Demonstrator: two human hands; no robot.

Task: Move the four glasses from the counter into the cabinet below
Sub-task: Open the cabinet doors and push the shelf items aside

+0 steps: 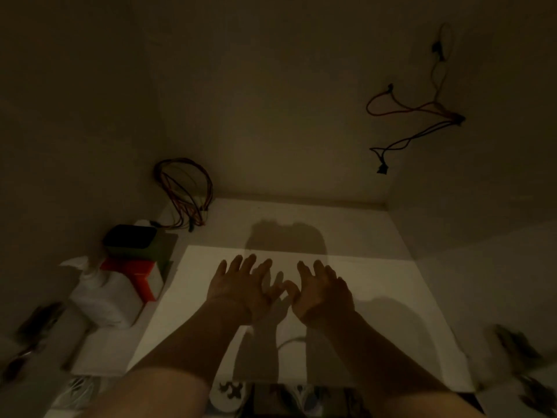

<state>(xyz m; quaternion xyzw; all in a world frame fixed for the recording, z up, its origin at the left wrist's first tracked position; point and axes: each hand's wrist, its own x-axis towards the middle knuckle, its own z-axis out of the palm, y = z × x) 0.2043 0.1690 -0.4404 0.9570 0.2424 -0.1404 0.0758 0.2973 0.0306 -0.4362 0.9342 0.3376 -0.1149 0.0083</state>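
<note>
I look into a dim white cabinet, and no glass shows anywhere in view. My left hand (pixel 241 285) and my right hand (pixel 322 289) reach forward side by side over the cabinet floor (pixel 376 285). Both have their fingers spread and hold nothing. Their thumbs nearly touch in the middle. Shadows of the hands and arms fall on the lit patch of floor beneath them.
A black and green box (pixel 132 239) sits on a red and white box (pixel 144 280) by the left wall, beside a white bag (pixel 102 297). A coil of wires (pixel 184 194) lies in the back left corner. More cables (pixel 422 107) hang at the upper right.
</note>
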